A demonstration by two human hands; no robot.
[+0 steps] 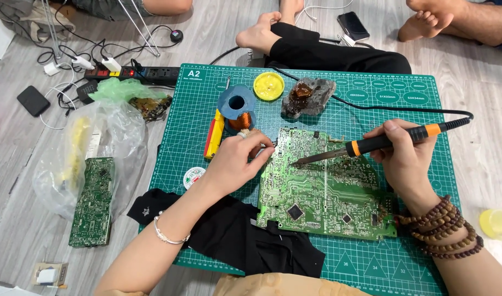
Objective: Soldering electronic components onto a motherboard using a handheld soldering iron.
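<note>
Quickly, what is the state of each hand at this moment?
Left hand: fingers pinched together at the edge of the green circuit board; what they hold cannot be told.
Right hand: closed, holding the soldering iron.

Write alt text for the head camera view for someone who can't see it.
A right hand holds a soldering iron, its tip on a green circuit board, while the left hand steadies the board's edge. The board lies on a green cutting mat on the floor.
</note>
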